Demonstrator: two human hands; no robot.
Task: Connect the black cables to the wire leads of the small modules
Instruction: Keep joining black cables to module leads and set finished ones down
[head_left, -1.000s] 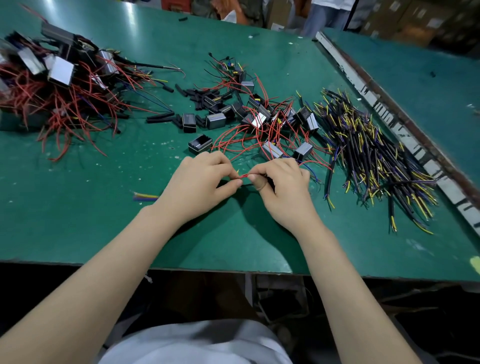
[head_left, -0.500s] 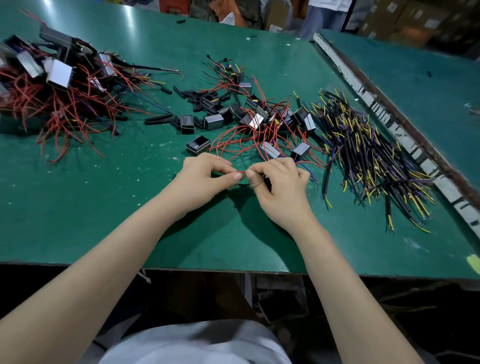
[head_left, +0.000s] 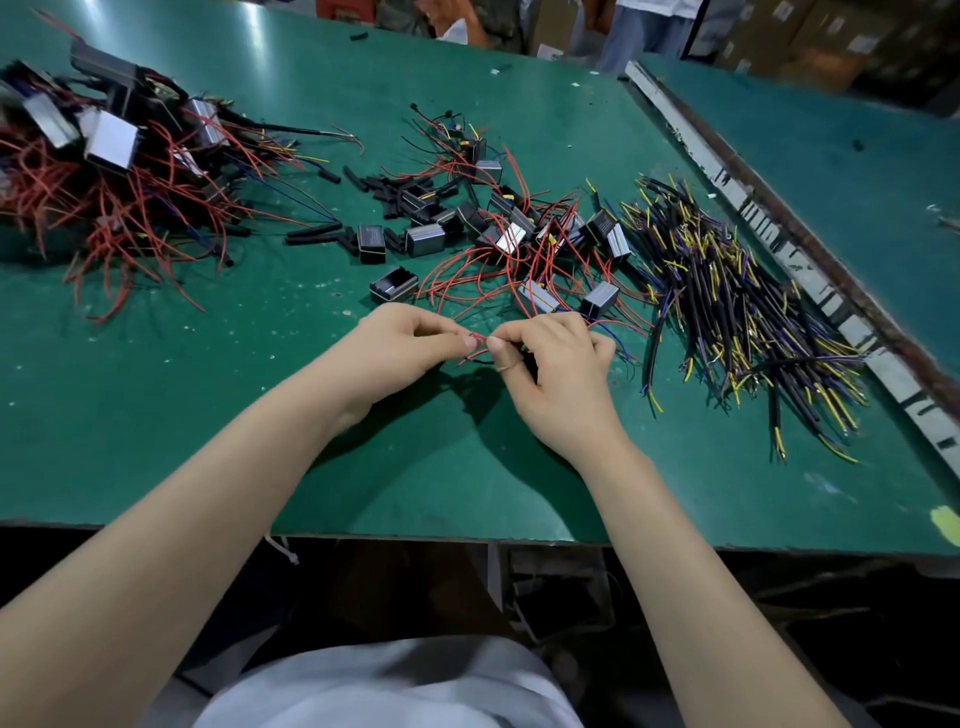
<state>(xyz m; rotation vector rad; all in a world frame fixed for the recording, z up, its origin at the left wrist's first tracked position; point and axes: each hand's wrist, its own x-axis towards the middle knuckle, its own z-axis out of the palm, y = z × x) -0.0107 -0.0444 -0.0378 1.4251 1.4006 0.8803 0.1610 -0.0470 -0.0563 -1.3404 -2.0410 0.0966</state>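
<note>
Far left of the hands: heap of finished units (head_left: 119, 171) with red wires on the green counter (head_left: 156, 415), well apart, untouched. Nearer, up-left of the left hand: lone black housing (head_left: 393, 284), loose black sleeves (head_left: 395, 189) beyond it.

Left hand (head_left: 400, 345): fingers curled, thumb and forefinger pinching the end of a red wire lead (head_left: 479, 339). Lead axis roughly left-right, bridging the small gap between the two hands, just above the counter. Right hand (head_left: 558, 364): fingers curled, pinching the other side of the same joint; something black tucked in the palm, likely a black cable, mostly hidden, cannot tell for sure. Both hands equally near the joint, fingertips almost touching. Judged step: twisting or mating lead end to cable conductor; coming move turns on keeping both ends in line along that left-right axis.

Just beyond the right hand: small modules (head_left: 540, 297) with red leads tangled, near. Right of the right hand: pile of black cables (head_left: 727, 312) with yellow and purple ends, long axes mostly running away from the body, right hand clearly nearer for the next pick.

Versus earlier frames: hands same spot, same pinch, left thumb shifted slightly on the lead; piles unchanged.
</note>
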